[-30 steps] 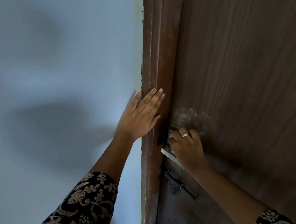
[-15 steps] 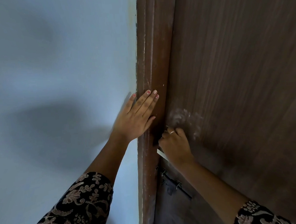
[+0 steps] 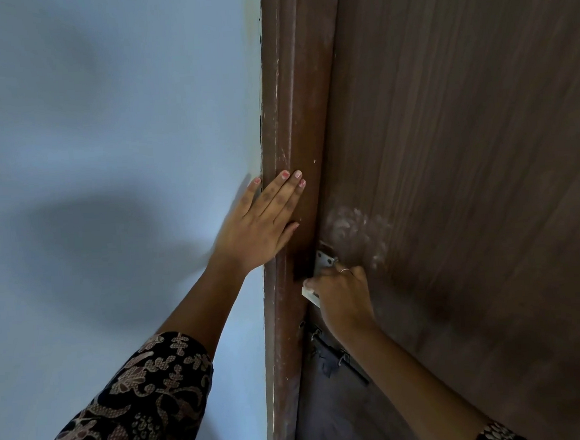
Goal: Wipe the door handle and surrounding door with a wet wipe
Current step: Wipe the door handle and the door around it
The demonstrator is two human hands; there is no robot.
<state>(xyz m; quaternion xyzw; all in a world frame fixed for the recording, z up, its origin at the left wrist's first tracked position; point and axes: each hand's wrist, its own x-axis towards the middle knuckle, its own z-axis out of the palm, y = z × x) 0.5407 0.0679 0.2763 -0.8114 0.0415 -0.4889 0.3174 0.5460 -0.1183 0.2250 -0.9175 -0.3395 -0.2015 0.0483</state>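
The door handle itself is hard to make out: my right hand (image 3: 343, 295) covers it at the left edge of the door (image 3: 465, 139), just beside the door frame (image 3: 294, 99). My fingers are curled tight, knuckles toward me, and a pale strip (image 3: 310, 293) sticks out from under them on the frame side. I cannot tell whether it is the wet wipe or part of the handle. It slants from upper left down to lower right. A thin ring (image 3: 344, 270) shows on one finger.

Just above my knuckles a small metal plate (image 3: 324, 261) with screws is bare, its long side running up the door's edge. Half a second ago my hand hid it; the hand now sits a little lower under the whitish smear (image 3: 354, 225) on the wood.

My left hand (image 3: 258, 227) has not moved. It lies flat on the frame, fingers straight and pointing up, holding nothing, with the little finger over the edge of the blue wall (image 3: 104, 129).

Below my right wrist a dark sliding bolt (image 3: 339, 357) slants across the door in shadow, its details unclear. My patterned left sleeve (image 3: 140, 402) is cut off by the bottom edge of the picture.
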